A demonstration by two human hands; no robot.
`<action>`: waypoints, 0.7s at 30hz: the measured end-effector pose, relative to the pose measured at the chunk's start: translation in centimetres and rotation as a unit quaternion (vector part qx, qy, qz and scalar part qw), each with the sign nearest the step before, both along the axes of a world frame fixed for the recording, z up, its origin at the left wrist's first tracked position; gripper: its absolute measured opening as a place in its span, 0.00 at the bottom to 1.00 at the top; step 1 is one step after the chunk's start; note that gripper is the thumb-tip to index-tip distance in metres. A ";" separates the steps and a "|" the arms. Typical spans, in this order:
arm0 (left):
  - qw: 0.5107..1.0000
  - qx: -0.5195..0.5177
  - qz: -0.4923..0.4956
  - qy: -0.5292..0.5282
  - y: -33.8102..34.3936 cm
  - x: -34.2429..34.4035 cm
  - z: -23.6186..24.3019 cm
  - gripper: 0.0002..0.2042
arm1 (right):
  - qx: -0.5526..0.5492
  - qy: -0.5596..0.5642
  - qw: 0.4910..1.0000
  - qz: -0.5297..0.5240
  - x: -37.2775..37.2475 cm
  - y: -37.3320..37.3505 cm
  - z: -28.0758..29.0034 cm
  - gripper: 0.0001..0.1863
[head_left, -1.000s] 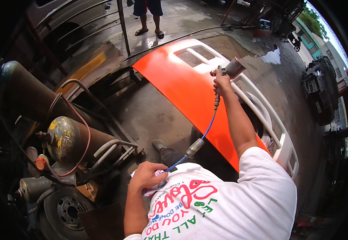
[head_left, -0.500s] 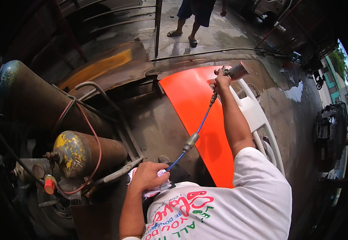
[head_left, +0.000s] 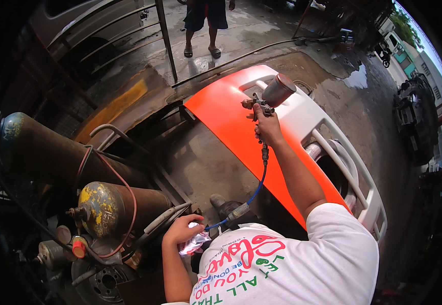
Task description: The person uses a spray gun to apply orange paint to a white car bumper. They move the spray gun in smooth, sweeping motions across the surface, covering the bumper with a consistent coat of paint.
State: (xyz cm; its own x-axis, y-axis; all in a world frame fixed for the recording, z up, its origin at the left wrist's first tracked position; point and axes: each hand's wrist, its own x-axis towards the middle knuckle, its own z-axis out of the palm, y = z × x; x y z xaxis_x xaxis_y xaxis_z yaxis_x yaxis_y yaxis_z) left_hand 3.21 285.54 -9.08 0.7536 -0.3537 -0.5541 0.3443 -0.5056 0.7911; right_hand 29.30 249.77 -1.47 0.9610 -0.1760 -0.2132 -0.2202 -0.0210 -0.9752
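My right hand (head_left: 268, 127) is wrapped round the grip of a metal spray gun (head_left: 259, 105), held out over a large vehicle bumper. A grey paint cup (head_left: 280, 89) sits tilted at its top. The bumper's near-left face is bright orange (head_left: 231, 122); its right side, with openings, is white (head_left: 302, 109). From the grip a blue air hose (head_left: 257, 190) runs back through a clear-cased fitting (head_left: 239, 211) to my left hand. By my waist, my left hand (head_left: 181, 229) is closed on a crumpled white and pink cloth (head_left: 194, 244), the hose passing beside it.
On the left, a big rusty gas cylinder (head_left: 53, 147) and a smaller yellow-patched one (head_left: 124, 206) lie by a metal frame, with a red hose (head_left: 122, 178) looped over them. Beyond the bumper, a person (head_left: 205, 25) stands near a metal railing (head_left: 166, 43). A wheel (head_left: 104, 282) lies lower left.
My view has turned, swinging the bumper across the picture. My right hand has drawn the spray gun a little nearer. The cloth stays in my left hand. The person beyond now stands facing differently.
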 end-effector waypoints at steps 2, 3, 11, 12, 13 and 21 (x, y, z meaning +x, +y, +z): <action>0.995 -0.061 0.082 -0.012 1.0 -2.4 -4.0 0.15 | 0.005 0.011 0.999 0.035 -8.4 0.0 0.7 0.25; 0.988 -0.091 0.121 -0.013 1.3 -3.7 -5.0 0.14 | 0.000 0.020 0.999 0.044 -12.6 -0.2 0.7 0.26; 0.850 -0.348 0.326 0.224 -4.3 -10.5 -7.2 0.26 | -0.092 -0.111 0.981 0.132 -44.9 -0.2 -3.7 0.30; 0.879 -0.295 0.302 0.223 -5.8 -12.0 -6.9 0.27 | -0.113 -0.087 0.980 0.137 -48.8 0.1 -2.7 0.30; 0.906 -0.246 0.265 0.219 -8.2 -13.5 -5.6 0.27 | -0.140 -0.063 0.979 0.132 -52.6 -0.1 -1.7 0.30; 0.926 -0.064 -0.269 -0.257 -23.3 -33.4 -2.7 0.24 | -0.339 0.001 0.940 0.033 -78.3 -1.6 -4.3 0.34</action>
State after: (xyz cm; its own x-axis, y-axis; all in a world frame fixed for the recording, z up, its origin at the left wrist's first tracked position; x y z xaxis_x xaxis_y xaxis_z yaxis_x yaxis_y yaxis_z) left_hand -30.22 262.19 -11.80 0.6017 -0.7926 -0.0992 -0.3681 -0.3853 0.8462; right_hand -49.02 248.12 -5.78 0.9741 -0.2132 -0.0759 -0.1995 -0.6506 -0.7328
